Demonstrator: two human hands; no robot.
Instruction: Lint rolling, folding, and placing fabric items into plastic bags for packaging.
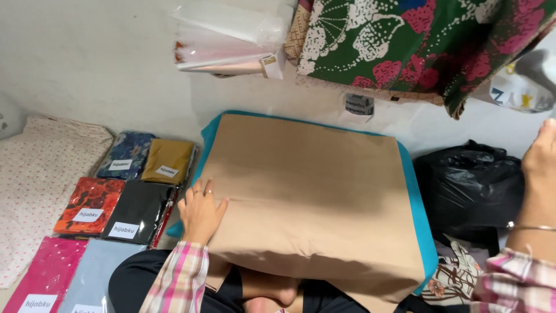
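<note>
Head view — tan cloth [313, 197] under left hand [200, 211]

Cut off and covered parts

Your right hand [541, 159] leaves the frame at the right edge, fingers unseen. The tan cloth [313, 197] covers most of the teal cloth [420, 214] and your lap.

Both arms wear pink, white and grey plaid sleeves. The left hand [201, 213] bears rings on its fingers; a thin gold bangle circles the right wrist.
</note>
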